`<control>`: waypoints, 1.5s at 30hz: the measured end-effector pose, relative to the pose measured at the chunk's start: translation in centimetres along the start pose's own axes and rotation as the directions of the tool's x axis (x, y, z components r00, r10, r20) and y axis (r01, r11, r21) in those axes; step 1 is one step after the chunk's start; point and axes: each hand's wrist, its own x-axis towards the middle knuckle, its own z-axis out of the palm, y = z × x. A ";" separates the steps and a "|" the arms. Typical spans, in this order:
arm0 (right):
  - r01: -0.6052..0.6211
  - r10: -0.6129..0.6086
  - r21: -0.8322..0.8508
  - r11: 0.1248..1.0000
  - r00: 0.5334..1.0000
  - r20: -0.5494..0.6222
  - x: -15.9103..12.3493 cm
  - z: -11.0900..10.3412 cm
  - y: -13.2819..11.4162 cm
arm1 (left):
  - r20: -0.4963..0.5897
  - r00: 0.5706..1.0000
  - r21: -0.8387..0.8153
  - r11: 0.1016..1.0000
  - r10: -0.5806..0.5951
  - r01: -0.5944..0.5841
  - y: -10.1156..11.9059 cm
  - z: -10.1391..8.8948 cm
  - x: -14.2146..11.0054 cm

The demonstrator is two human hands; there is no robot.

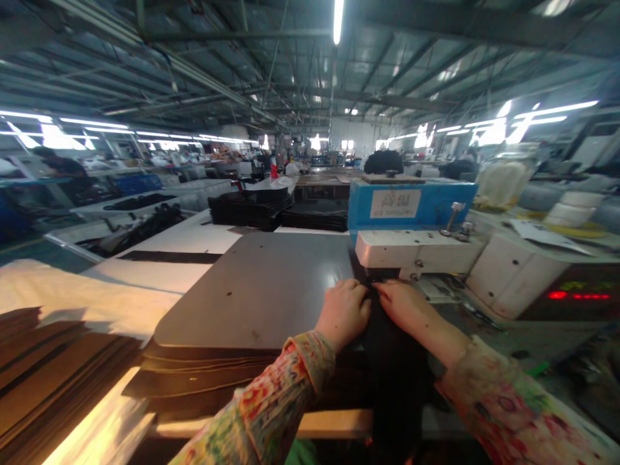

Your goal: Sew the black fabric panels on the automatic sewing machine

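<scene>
A strip of black fabric lies between my hands and runs under the head of a sewing machine. My left hand rests on the fabric's left side with its fingers curled and pressed down on it. From the right, my right hand lies flatter on the fabric, fingertips pointing toward the needle area. Both hands meet just below the machine head. The needle itself is hidden in shadow. Both forearms wear floral sleeves.
A dark grey flat work plate sits left of the machine. Brown cut sheets are stacked at lower left. Black fabric piles lie further back. A control box with red lights stands at right. Other workers sit far off.
</scene>
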 end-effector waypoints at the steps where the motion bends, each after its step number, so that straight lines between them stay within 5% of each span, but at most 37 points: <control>1: 0.003 -0.003 -0.018 1.000 1.000 0.017 0.2 -0.2 -0.1 | 0.002 1.000 0.002 1.000 -0.012 0.012 0.0 0.0 0.0; 5: 0.002 0.000 -0.062 0.998 0.999 0.036 0.7 -0.4 -0.4 | -0.002 0.999 0.018 0.999 -0.040 0.040 0.1 0.0 -0.1; 14: 0.013 -0.012 0.006 1.000 0.988 -0.153 0.0 1.2 0.2 | 0.007 1.000 0.037 0.999 -0.013 0.012 0.2 0.1 -0.1; 33: -0.086 0.100 0.103 0.991 0.986 -0.134 0.3 0.9 -0.1 | 0.042 0.999 0.009 1.000 0.000 0.000 0.2 0.1 0.0; 45: -0.060 0.069 0.057 0.997 0.985 -0.161 0.3 1.2 0.0 | 0.029 0.986 -0.019 0.986 0.165 -0.165 -1.1 0.2 -0.2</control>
